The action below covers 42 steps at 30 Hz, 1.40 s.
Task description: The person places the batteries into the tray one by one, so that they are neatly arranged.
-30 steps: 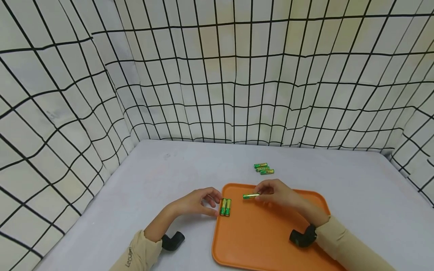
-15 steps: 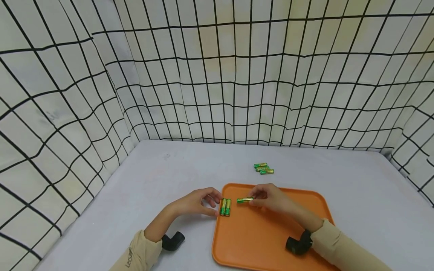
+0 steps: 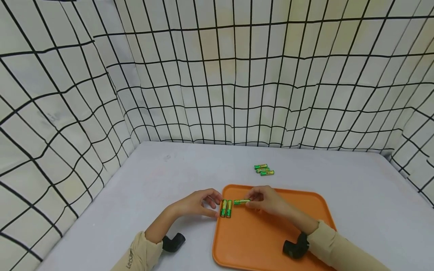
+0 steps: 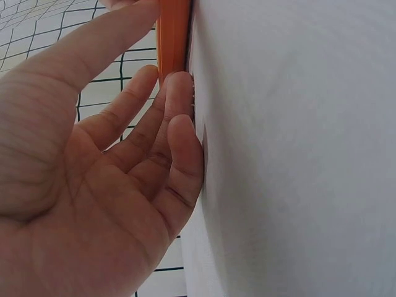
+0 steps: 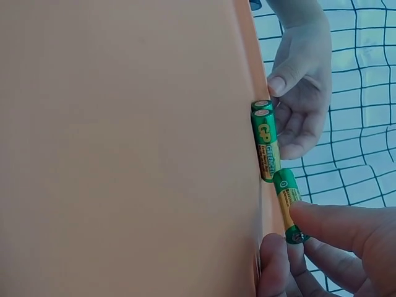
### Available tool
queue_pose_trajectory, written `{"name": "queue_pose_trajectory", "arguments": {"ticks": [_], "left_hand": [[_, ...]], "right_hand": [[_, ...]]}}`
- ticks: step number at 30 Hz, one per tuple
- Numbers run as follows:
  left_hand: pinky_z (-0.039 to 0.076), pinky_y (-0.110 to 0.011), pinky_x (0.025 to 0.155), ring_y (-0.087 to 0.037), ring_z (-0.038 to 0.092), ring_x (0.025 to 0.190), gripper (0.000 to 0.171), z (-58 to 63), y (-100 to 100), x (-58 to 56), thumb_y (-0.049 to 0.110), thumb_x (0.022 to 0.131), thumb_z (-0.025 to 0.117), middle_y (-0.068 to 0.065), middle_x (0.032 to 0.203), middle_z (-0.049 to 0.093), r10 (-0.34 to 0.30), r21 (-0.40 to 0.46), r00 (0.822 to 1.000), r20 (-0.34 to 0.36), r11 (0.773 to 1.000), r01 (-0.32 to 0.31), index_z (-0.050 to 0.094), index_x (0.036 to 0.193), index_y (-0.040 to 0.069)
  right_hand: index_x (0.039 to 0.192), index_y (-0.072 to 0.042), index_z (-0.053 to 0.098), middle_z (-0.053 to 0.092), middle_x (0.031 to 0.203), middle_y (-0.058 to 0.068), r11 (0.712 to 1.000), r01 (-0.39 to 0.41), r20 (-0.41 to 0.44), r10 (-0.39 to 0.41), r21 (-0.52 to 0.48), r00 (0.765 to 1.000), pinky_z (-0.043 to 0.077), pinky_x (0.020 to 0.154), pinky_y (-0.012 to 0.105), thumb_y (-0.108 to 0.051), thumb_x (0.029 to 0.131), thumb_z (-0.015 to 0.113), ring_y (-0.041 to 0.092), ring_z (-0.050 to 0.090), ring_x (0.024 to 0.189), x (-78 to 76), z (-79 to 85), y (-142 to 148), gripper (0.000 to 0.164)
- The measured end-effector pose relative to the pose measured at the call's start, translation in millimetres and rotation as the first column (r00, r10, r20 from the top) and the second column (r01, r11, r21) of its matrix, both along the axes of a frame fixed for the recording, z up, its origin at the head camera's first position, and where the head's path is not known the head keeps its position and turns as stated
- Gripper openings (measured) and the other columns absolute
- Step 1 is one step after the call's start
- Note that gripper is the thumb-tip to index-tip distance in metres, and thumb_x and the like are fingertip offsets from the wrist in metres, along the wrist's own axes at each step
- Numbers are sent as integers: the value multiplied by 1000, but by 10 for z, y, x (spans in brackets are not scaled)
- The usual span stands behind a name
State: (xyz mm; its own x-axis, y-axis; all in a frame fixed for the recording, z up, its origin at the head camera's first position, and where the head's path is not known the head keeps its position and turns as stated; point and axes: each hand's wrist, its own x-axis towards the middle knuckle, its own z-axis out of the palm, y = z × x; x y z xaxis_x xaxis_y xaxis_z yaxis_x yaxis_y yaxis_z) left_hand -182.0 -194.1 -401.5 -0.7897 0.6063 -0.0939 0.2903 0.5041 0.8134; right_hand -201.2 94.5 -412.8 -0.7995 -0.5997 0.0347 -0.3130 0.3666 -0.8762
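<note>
Six green-and-gold cylindrical batteries (image 3: 240, 202) in play: three on the white bench (image 3: 190, 165), two inside one orange rectangular tray (image 3: 251, 241), one pinched in the right hand (image 3: 268, 200) over it; left hand (image 3: 196, 202) loose at its rim.

my left hand (image 4: 99, 185) curves loosely, palm showing, by the edge of the orange tray (image 4: 173, 37), white tabletop (image 4: 303, 148) alongside.

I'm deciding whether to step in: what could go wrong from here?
The held battery, crosswise in the right hand, is close to the side-by-side battery pair and might knock it askew. Being round, those two could roll on the orange tray. The left hand, at the tray's rim, might nudge it.
</note>
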Motion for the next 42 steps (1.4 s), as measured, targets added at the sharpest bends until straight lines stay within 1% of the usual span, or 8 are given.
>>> {"name": "queue_pose_trajectory", "arguments": {"ticks": [6,10,18,22,26,30,37,42], "left_hand": [[44,-28,77,-18,58,99,41,10,14,-3,16,85,77,-1,109,61,1,-14,1000,1,1000,-1,59,121,8],[44,-28,77,-19,58,99,41,10,17,-7,16,85,77,-1,109,61,0,-11,1000,5,1000,0,59,121,7],[44,-28,77,-18,58,99,42,12,25,-8,16,85,77,-3,110,61,1,-8,1000,6,1000,-1,58,121,8],[44,-28,77,-18,58,99,42,15,26,-9,16,85,77,-2,110,61,7,-13,1000,4,1000,-7,59,121,8],[44,-28,77,-18,58,99,41,18,26,-10,16,85,77,-2,110,61,10,-11,1000,4,1000,-10,59,121,8],[44,-28,77,-19,58,99,41,16,28,-8,17,85,77,-2,110,61,13,-10,1000,7,1000,-13,59,120,8],[45,-28,78,-18,58,99,41,7,27,-9,17,85,77,-2,110,61,11,-13,1000,7,1000,-11,59,121,9],[44,-29,78,-18,58,99,41,7,28,1,17,85,77,-2,110,61,14,-17,1000,3,1000,-14,59,121,9]], "right_hand": [[103,5,66,64,84,6,1000,-2,-9,2,0,1000,50,54,27,-7,90,69,15,57,65,-13,-12,-16,17],[102,5,66,62,84,5,1000,20,-10,-20,15,1000,49,54,26,-7,90,69,15,56,66,-4,-1,-41,17],[100,4,66,62,86,5,998,48,-56,-46,33,997,47,55,24,-7,89,70,12,54,67,24,21,-89,16],[99,2,66,61,85,4,998,59,-52,-57,35,997,46,56,24,-7,88,71,13,54,68,26,23,-97,15],[100,1,66,60,84,2,998,42,-67,-40,37,997,45,60,24,-8,87,73,14,53,71,15,11,-98,17],[105,1,66,58,83,1,999,11,-90,-7,42,996,45,63,23,-9,86,74,12,52,73,2,0,-100,23],[113,2,65,57,82,1,998,-38,-68,41,50,997,42,60,22,-10,85,75,10,49,69,-11,-4,-104,32],[115,0,65,57,81,-2,994,-54,-90,62,93,994,40,59,21,-12,86,75,8,48,67,-7,-5,-110,33]]}}
